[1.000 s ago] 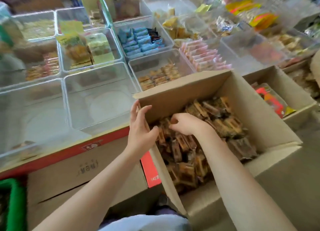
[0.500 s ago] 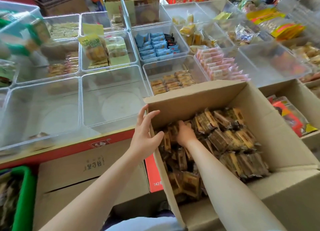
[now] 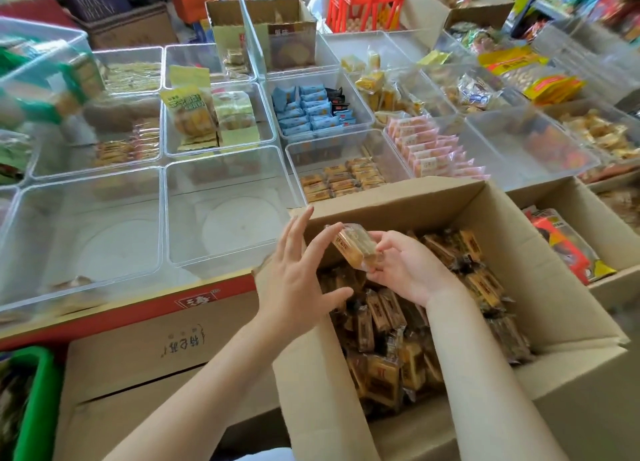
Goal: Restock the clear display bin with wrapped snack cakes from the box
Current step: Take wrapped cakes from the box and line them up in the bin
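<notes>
An open cardboard box (image 3: 540,270) at the lower right holds several brown wrapped snack cakes (image 3: 388,322). My right hand (image 3: 405,266) grips one wrapped cake (image 3: 353,246) and holds it up over the box's left end. My left hand (image 3: 298,273) is beside it with fingers spread and straight, fingertips near the cake's wrapper; whether they touch it I cannot tell. Just left of the box stands an empty clear display bin (image 3: 221,211). Behind the box another clear bin (image 3: 346,169) holds a few similar orange-wrapped cakes.
Many clear bins with other snacks fill the table behind, such as blue packets (image 3: 311,107) and pink packets (image 3: 433,149). A second empty bin (image 3: 83,235) lies at the left. A closed carton (image 3: 156,356) sits below, a green basket (image 3: 38,401) at lower left, another open box (image 3: 588,239) at right.
My right hand has come up out of the box's pile with one wrapped cake. My left hand has left the box's edge and moved towards the cake.
</notes>
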Demonstrator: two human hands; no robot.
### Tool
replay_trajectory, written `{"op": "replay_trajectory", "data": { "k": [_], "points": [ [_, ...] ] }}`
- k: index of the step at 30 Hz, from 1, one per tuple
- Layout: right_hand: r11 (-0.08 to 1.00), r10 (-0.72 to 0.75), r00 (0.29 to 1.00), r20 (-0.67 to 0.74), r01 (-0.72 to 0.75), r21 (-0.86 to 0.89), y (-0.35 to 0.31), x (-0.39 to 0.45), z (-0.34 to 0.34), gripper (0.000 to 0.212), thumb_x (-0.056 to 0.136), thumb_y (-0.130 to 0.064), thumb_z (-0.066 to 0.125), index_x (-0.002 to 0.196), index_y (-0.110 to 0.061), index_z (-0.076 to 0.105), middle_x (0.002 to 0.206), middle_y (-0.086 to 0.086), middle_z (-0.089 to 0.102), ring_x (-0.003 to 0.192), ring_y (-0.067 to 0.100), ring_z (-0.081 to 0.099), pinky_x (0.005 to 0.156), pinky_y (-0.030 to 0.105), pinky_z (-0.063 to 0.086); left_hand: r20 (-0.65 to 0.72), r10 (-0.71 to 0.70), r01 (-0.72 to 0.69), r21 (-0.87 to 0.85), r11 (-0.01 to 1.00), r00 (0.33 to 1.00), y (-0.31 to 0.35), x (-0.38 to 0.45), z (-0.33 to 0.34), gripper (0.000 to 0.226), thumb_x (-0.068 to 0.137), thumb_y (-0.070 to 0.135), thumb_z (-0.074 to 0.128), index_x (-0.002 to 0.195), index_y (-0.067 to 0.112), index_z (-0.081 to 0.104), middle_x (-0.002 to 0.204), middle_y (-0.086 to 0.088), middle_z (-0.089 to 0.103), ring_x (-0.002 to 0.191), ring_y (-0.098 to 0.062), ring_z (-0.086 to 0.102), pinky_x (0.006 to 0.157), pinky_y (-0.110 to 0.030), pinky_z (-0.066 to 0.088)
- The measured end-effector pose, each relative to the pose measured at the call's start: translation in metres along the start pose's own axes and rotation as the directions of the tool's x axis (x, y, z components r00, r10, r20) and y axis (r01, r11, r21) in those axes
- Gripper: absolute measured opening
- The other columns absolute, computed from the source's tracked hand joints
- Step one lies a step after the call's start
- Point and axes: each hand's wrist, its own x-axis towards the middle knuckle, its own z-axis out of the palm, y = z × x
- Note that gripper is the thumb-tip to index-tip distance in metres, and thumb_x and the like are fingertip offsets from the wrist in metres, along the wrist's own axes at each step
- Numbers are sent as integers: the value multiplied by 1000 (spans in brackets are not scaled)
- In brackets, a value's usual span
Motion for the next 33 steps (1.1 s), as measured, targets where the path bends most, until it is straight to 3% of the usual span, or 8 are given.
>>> {"op": "replay_trajectory", "data": {
  "k": [5,7,10,13,16,20,23,33],
  "points": [
    [990,-115,943,313,83,112,-14,-22,40,45,103,-23,44,140,2,50,111,15,61,96,23,56,81,31,47,-225,269,-281,-21,959,936,-12,2,-44,38,87,38,69,120,19,66,129,-4,60,119,-18,52,96,-33,50],
    [988,-152,935,320,152,24,-15,-19,62,50,104,-38,44,129,3,55,95,15,61,82,21,55,71,31,45,-232,82,-139,-240,961,969,-23,-3,-77,22,85,30,78,104,20,71,100,6,70,92,-5,60,77,-18,50],
    [934,-275,922,273,324,-152,-11,-17,112,50,100,-55,46,118,-11,65,97,8,66,86,22,62,74,33,49,-21,-316,220,-676,704,948,-47,-16,-122,27,79,36,78,100,20,74,88,4,77,77,-5,68,66,-20,55],
    [904,-257,870,422,371,-215,2,-17,187,39,101,-46,53,129,-20,60,116,3,72,106,21,69,88,39,56,55,-460,335,-762,554,886,-91,-39,-158,48,72,48,73,106,15,75,93,-1,78,80,-11,71,68,-24,54],
    [876,-275,887,371,390,-284,18,-6,265,25,97,-32,64,120,-21,65,106,2,76,90,21,74,77,38,57,73,-549,398,-767,503,833,-149,-67,-184,36,80,45,74,108,21,74,96,2,78,90,-14,72,76,-26,56],
    [805,-348,906,242,421,-419,38,35,356,15,96,-28,66,111,-29,63,101,0,71,74,11,69,60,23,50,-200,-676,594,-348,726,709,-276,-114,-212,40,92,39,73,127,23,65,122,1,63,114,-16,59,97,-30,47],
    [666,-413,877,247,476,-574,54,76,420,22,97,-31,65,118,-31,59,104,-8,64,90,15,66,74,27,50,-328,-659,711,60,701,677,-369,-153,-227,63,94,40,67,148,12,49,153,-17,44,141,-36,38,118,-43,28],
    [211,-326,883,337,415,-885,105,190,571,39,97,-30,64,135,-26,60,124,6,53,108,25,60,90,30,43,-158,-586,607,212,766,795,-465,-201,-209,66,103,52,8,158,23,-13,169,4,-12,152,-8,-22,125,-42,13]
  ]
}}
